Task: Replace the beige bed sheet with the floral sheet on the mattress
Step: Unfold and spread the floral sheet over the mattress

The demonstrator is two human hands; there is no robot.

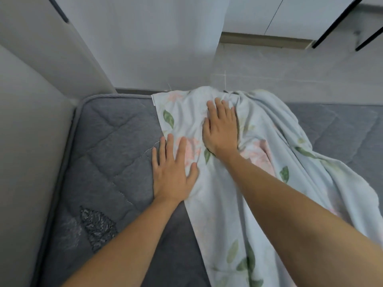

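The floral sheet (244, 193), pale blue with pink flowers and green leaves, lies bunched in a strip across the bare grey quilted mattress (116, 141). Its far end reaches the mattress's far edge near the wall. My left hand (173, 172) lies flat with straight fingers on the sheet's left edge, partly on the mattress. My right hand (221, 129) presses flat on the sheet further away, near its wrinkled far end. No beige sheet is in view.
A light padded headboard (27, 141) runs along the left side of the mattress. A white wall (155, 48) stands behind the far edge. Tiled floor (290, 69) and black furniture legs (335, 23) show at the upper right.
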